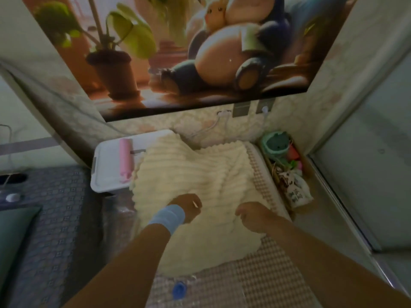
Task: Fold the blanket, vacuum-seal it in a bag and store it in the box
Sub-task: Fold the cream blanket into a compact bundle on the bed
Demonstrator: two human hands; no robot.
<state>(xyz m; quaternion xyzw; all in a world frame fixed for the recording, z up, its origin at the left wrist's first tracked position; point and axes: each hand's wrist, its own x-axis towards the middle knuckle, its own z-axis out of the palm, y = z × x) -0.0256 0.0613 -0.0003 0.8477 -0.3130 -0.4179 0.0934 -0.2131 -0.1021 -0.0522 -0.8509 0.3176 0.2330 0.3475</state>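
Big wall poster (178, 52) above head edge of bed: cartoon creature, potted plant. Below it, wall sockets (241, 110), white cable (213, 125) plugged in, hanging toward bed. Bed (273, 270) has checked sheet. Open carton (310, 174) just beside bed's right edge, holding teal plush (275, 144), colourful bits, white printed pouch (295, 192). Frosted panel (367, 163) further right. Left of bed: grey patterned fabric (55, 218), green cushion (15, 236) at near corner, small white round object (12, 197).

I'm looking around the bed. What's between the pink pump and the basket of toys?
The cream blanket fills that stretch, rumpled on the checked bed, between the pink pump and the basket. The head view shows it.
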